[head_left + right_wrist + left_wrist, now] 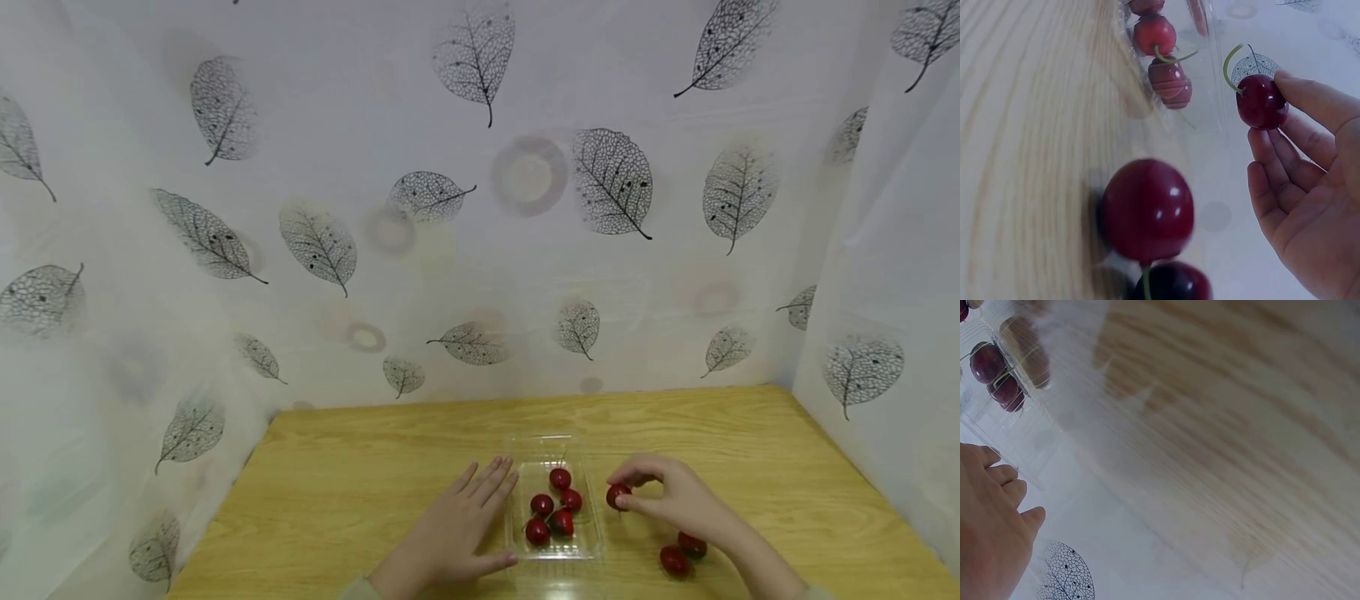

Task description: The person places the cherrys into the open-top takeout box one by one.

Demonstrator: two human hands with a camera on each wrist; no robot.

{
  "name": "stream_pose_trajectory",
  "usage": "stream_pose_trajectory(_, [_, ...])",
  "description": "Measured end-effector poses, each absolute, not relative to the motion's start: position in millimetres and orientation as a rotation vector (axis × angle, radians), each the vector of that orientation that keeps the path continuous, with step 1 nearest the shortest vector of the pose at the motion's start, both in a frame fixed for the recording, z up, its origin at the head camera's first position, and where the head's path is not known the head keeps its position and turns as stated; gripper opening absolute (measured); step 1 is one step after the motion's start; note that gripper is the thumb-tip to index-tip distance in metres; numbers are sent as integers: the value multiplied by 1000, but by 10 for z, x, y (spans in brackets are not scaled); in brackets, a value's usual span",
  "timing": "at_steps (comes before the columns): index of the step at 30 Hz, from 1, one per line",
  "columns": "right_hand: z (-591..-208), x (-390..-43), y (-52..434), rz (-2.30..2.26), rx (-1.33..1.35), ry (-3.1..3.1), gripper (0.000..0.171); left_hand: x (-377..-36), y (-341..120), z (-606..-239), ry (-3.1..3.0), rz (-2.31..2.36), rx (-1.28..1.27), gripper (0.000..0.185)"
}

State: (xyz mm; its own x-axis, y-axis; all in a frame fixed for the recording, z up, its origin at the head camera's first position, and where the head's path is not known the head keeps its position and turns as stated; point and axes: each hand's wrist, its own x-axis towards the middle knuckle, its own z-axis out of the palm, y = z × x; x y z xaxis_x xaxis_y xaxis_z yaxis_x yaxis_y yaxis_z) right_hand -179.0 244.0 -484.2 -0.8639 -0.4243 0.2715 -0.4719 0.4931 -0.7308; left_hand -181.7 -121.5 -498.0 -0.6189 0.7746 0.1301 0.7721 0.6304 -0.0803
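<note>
Between thumb and fingertips my right hand (678,498) pinches a dark red cherry (1262,102), its green stem curving up in the right wrist view. This cherry is just right of a clear plastic box (592,546), apart from it. Several cherries (542,504) lie inside the box. My left hand (457,533) is spread with straight fingers, its fingertips at the box's left side. In the left wrist view those fingers (1015,490) reach toward the clear wall. Two loose cherries (675,562) lie on the table below my right wrist.
The yellow wood-grain table (360,467) carries everything. White sheeting (525,275) printed with dark leaf skeletons stands behind the table and along both sides.
</note>
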Motion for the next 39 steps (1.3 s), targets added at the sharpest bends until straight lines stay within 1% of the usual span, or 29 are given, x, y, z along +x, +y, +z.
stream_pose_trajectory(16, [-4711,-1928,2109,1390,816,-2620,24,-1835,-1203,-4996,-2662,33,-1303,95])
stream_pose_trajectory(24, [-4717,-2067,1943,1368,848,-2619,23,-1855,-1197,-5006,-2667,50,-1299,96])
stream_pose_trajectory(35, [-4787,-2234,1791,1428,889,-2629,27,-1844,-1190,-4976,-2673,60,-1293,96])
stream_pose_trajectory(39, [-4834,-2254,1766,1438,879,-2643,24,-1846,-1192,-4985,-2692,38,-1297,96])
